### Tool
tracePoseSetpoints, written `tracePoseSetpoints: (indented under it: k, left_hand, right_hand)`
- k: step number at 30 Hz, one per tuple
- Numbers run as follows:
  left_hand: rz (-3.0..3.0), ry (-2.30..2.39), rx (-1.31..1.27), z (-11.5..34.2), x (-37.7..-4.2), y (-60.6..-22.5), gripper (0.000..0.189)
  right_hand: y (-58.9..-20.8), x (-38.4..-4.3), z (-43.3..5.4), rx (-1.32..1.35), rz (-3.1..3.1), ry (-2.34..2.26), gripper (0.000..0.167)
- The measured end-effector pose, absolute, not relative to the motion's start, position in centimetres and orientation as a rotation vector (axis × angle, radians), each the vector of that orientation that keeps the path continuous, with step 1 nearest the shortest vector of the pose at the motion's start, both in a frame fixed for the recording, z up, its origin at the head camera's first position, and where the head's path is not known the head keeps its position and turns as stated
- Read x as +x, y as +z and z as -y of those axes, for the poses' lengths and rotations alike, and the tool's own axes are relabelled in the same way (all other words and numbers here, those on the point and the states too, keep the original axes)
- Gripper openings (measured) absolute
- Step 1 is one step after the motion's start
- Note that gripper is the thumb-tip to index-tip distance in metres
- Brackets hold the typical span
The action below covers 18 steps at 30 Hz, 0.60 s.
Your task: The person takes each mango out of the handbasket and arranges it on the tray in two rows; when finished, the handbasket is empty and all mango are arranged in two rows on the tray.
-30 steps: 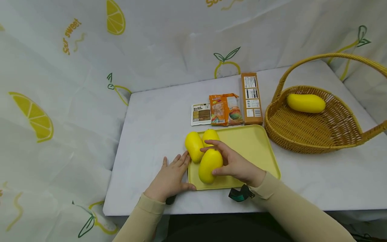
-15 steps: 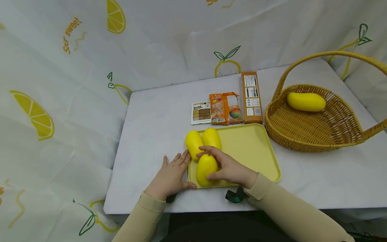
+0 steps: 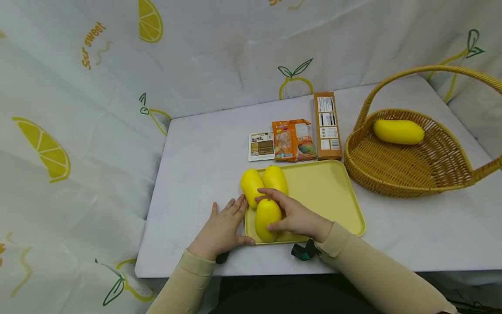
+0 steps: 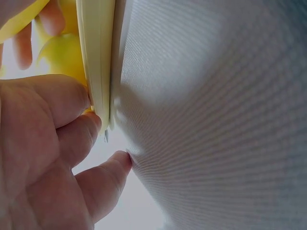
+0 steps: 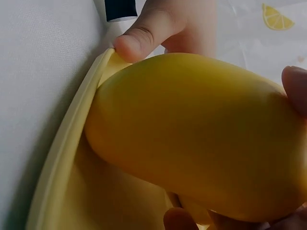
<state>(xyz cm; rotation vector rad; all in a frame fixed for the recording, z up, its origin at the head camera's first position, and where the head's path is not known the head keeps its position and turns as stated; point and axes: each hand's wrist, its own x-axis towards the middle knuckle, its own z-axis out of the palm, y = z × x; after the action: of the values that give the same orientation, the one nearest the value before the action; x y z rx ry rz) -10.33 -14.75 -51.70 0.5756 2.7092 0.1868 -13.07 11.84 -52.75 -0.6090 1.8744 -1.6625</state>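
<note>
My right hand holds a yellow mango at the near left corner of the pale yellow tray. In the right wrist view that mango fills the middle, one end close to the tray wall, with fingertips at its other end. Two more mangoes, a left one and a right one, lie side by side just beyond it. Spread on the table, my left hand has its fingers and thumb at the tray's left side and near corner.
A wicker basket with a tall handle stands at the right, one mango inside. Behind the tray lie a small white-and-brown packet, an orange snack bag and a long brown box. A printed cloth hangs behind.
My right hand has brought the mango down and slightly left toward the tray's near left corner, mostly in the first half second. My left hand has stayed in place.
</note>
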Motion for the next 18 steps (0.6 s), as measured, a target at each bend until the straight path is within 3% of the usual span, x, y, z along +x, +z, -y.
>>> tracePoseSetpoints:
  k: [18]
  left_hand:
    - [-2.714, 0.179, 0.576, 14.8, -10.3, -51.9, 0.119]
  right_hand:
    - [-51.7, -12.9, -12.2, -0.708, -2.193, -1.440, 0.091]
